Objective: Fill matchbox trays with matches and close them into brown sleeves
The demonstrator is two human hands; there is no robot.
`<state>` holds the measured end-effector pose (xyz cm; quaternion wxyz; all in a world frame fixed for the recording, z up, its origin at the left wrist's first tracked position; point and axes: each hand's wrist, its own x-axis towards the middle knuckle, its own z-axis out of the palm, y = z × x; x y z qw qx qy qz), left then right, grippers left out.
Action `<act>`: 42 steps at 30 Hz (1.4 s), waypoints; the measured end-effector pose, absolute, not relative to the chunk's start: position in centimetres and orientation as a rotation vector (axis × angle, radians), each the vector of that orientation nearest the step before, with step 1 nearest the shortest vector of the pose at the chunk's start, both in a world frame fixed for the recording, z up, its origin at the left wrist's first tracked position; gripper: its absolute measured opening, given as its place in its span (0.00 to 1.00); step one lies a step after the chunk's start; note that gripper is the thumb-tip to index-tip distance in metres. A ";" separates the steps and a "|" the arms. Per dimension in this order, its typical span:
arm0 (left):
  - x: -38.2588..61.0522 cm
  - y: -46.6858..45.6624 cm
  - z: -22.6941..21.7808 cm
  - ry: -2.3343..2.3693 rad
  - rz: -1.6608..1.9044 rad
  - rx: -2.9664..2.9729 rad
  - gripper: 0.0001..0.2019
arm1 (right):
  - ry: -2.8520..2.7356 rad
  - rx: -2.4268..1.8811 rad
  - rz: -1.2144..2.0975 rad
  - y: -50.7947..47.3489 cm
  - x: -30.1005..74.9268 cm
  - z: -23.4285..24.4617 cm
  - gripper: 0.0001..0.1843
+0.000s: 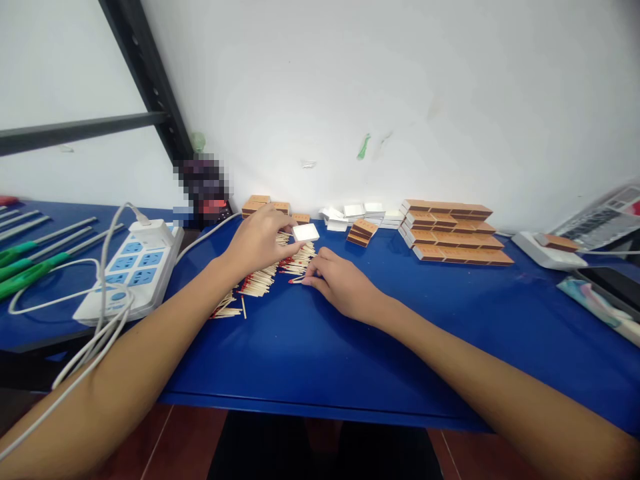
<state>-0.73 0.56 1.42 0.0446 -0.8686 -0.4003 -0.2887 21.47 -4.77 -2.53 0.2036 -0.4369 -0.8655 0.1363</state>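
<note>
Between the thumb and fingers of my left hand (263, 239) is a small white matchbox tray (305, 233), held above the matches. My right hand (343, 283) pinches a few matches (297, 281) with red heads, just right of the pile; exactly how many I cannot tell. The loose match pile (257, 283) spreads on the blue table under and beside my left hand. One single match (243, 307) lies apart at the pile's near edge. My left hand partly hides the pile and the brown matchboxes (257, 203) behind it.
White trays (364, 211) lie along the wall, beside two stacked matchboxes (361, 231). Rows of matchboxes (453, 233) are stacked to the right. A power strip (133, 270) with white cables and green-handled tools (37, 263) lie left. A phone (615, 288) is far right.
</note>
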 end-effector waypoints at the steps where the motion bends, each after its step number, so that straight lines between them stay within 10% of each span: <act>1: -0.8 0.6 1.4 -1.208 -0.864 -2.665 0.10 | -2.426 -1.203 0.356 -4.5 22.0 -2.4 0.05; 18: 0.8 -0.8 0.9 -1.051 -0.928 -2.914 0.15 | -2.336 -1.154 -0.108 -2.4 25.7 -1.2 0.05; 42: -0.6 0.7 1.3 -1.114 -0.933 -2.706 0.13 | -2.486 -1.190 0.492 -3.5 23.6 -2.1 0.07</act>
